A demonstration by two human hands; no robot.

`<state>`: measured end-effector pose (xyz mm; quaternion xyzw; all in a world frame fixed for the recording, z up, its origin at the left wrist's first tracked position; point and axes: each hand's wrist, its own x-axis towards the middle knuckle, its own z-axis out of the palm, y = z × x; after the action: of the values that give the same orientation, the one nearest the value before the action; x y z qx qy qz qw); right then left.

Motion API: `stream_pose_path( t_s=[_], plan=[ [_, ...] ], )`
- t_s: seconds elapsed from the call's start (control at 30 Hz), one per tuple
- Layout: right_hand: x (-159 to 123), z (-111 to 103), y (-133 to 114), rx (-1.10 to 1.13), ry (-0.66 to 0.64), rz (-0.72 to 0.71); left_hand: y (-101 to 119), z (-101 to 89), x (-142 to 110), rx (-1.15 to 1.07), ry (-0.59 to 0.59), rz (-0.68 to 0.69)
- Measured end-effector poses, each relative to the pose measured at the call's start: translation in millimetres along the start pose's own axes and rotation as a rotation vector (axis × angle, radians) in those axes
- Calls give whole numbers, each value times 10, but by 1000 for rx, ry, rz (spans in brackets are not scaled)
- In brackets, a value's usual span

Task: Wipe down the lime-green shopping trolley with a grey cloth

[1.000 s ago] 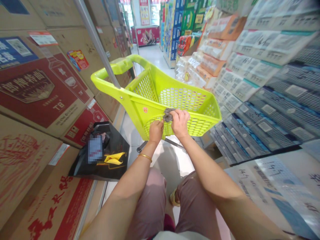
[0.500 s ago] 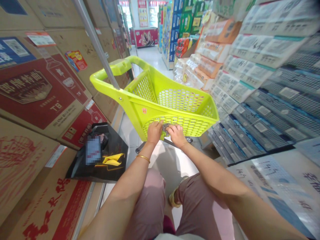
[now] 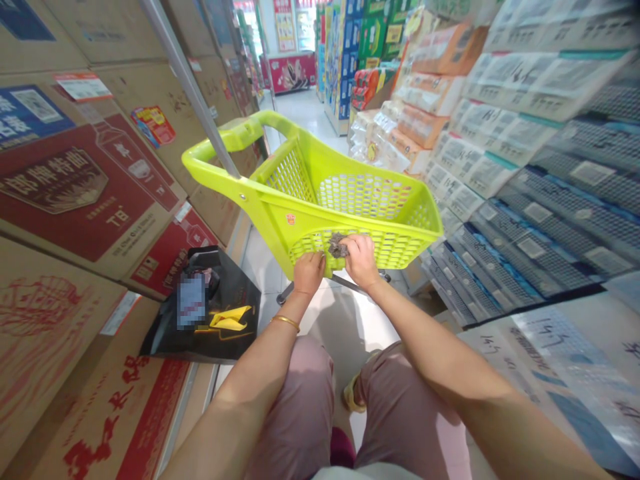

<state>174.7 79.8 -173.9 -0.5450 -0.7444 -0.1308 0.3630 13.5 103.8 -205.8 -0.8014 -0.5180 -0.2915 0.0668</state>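
Observation:
A lime-green shopping cart (image 3: 270,207) with a perforated plastic basket stands in front of me, its long side turned my way. In my right hand (image 3: 361,257) is a crumpled grey-brown rag (image 3: 339,245), pinched by the fingertips against the outer lattice. My left hand (image 3: 309,270), with a gold bangle at the wrist, is beside it at the lower edge of the lattice. Its fingers are curled together; whatever lies inside them, if anything, is hidden. The basket's inside shows no goods.
Stacked cardboard cartons (image 3: 85,180) line the left side. A black bag (image 3: 200,343) with a yellow piece on it rests beside them. Wrapped paper packs (image 3: 525,140) are piled on the right. A tiled aisle (image 3: 300,113) runs away behind the cart.
My right hand has lifted the rag slightly up the lattice and away from my left hand. The left hand has dropped a little. The view has shifted slightly.

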Motion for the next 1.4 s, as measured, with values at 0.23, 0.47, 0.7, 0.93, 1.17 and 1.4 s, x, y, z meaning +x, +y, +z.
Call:
stream_pose_path(
  t_s=[0.23, 0.47, 0.7, 0.93, 1.17, 1.4],
  plan=[
    [19, -5, -4, 33, -45, 49, 120, 114, 37, -15, -40, -147],
    [32, 36, 54, 41, -40, 79, 230, 184, 91, 14, -59, -187],
    [43, 75, 88, 63, -14, 94, 384, 211, 168, 96, -234, -297],
    [123, 50, 104, -30, 83, -7, 366, 319, 287, 22, -226, -353],
    [69, 285, 240, -142, 37, -16, 307, 308, 258, 1, -206, -282],
    [-208, 497, 304, -157, -160, -104, 218, 326, 208, 1, -207, -268]
  ],
)
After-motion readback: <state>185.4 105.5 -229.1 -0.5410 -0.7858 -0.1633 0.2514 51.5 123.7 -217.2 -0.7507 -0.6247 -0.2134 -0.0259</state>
